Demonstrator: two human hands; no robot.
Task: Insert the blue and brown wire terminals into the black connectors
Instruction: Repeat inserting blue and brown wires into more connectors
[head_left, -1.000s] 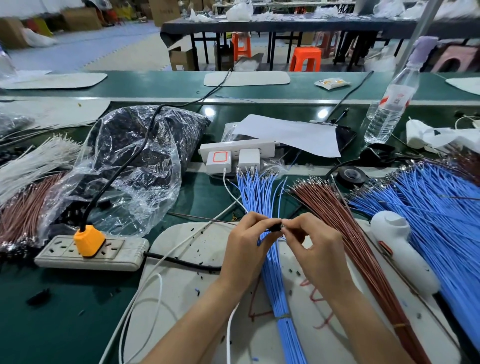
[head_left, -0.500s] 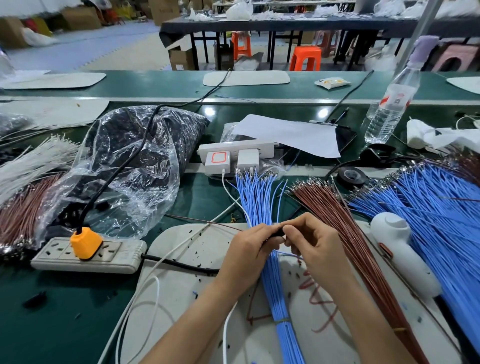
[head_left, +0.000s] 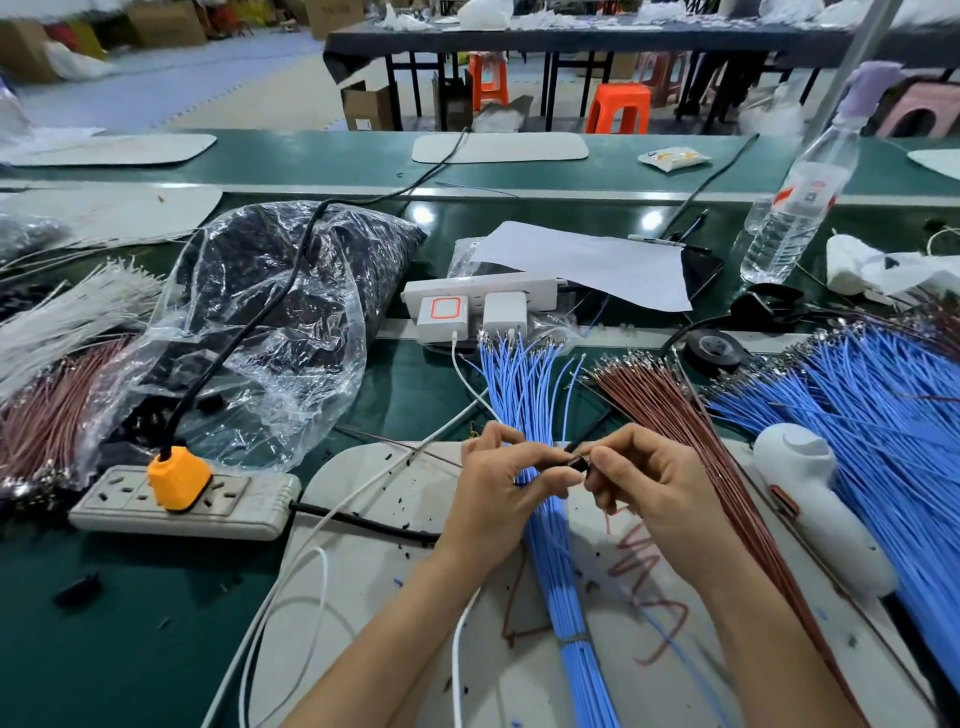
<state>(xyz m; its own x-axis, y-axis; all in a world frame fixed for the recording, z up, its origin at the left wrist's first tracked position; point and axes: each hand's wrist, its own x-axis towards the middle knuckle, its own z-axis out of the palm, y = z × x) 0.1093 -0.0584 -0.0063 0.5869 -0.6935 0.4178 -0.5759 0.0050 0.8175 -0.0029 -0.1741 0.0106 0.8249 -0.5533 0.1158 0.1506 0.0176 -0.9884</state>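
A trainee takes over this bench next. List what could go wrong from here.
1. The connector is tiny and pinched only by fingertips of the left hand and right hand; it may slip, or a terminal may enter crooked.
2. The hands work right over the blue bundle; a wrist could snag loose wires.
3. The brown bundle lies close by, so colours might get swapped.

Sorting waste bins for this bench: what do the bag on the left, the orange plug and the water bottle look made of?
The bag looks like thin clear plastic film: crinkled, glossy, dark contents showing through. The orange plug seems moulded plastic or rubber, matte. The water bottle looks like clear ribbed plastic with a printed label.
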